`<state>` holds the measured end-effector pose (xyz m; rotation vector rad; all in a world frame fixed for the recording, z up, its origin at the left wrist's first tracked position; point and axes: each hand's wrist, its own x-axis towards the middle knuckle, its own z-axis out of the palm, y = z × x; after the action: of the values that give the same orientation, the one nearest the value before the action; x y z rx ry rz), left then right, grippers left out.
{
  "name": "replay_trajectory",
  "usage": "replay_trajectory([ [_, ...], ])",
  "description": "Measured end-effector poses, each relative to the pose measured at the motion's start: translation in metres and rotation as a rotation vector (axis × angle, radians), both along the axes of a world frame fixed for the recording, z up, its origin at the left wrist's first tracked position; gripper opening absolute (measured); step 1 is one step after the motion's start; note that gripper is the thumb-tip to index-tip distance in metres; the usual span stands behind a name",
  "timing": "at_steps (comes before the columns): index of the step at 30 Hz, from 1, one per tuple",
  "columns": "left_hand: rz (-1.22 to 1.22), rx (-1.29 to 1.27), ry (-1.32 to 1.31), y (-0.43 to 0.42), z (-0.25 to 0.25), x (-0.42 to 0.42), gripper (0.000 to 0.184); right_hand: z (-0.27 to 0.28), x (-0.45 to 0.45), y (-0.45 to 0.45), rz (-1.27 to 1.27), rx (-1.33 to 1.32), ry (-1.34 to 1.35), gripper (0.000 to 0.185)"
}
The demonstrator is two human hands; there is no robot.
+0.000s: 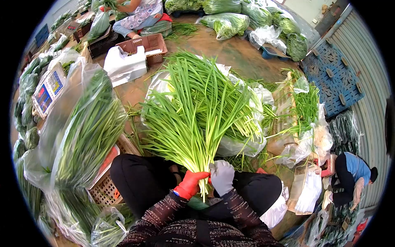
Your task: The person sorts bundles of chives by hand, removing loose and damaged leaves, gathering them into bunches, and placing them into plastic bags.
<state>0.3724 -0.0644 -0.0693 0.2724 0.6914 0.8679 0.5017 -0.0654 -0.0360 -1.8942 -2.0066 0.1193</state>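
A large bunch of garlic chives (193,136) fans out in front of me, with leaf tips pointing away and pale stem ends toward my lap. My left hand (189,184), in a red glove, is closed around the stems near their cut ends. Against the right side of the same stems, my right hand (222,177) in a grey glove has its fingers curled in; its fingertips are partly hidden. Just beyond lies a heap of loose garlic chives (242,117) on a clear plastic sheet (247,147).
To my left, a clear bag of long green leaves (88,131) leans over a tan crate (105,191). A basket (284,107) and white bags (308,191) are at right. A brown crate (155,43) stands ahead near a seated person (142,16); another person (354,173) is far right.
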Motion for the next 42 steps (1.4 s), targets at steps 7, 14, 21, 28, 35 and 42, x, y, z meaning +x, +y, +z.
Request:
replay_trajectory([
  [7,0.039,-0.094,0.054,0.005,-0.004,0.001,0.026,0.016,-0.002,-0.038,0.255,0.041,0.315,0.015],
  [14,0.026,-0.095,0.049,0.008,0.004,-0.005,0.032,0.079,0.079,-0.012,-0.309,0.062,0.657,0.012],
  [21,0.054,0.047,0.19,0.005,0.018,0.002,0.03,0.064,0.045,0.037,0.095,-0.048,-0.11,0.027],
  [28,0.106,0.188,0.286,0.003,0.009,-0.001,0.032,0.026,-0.011,0.063,0.019,-0.319,0.065,0.029],
  [35,0.098,0.123,0.093,0.007,-0.008,-0.005,0.032,0.047,-0.004,0.012,-0.053,-0.598,1.326,0.009],
  [42,-0.018,0.023,-0.359,0.012,0.006,-0.019,0.064,0.026,0.073,-0.028,-0.15,-0.581,1.046,0.024],
])
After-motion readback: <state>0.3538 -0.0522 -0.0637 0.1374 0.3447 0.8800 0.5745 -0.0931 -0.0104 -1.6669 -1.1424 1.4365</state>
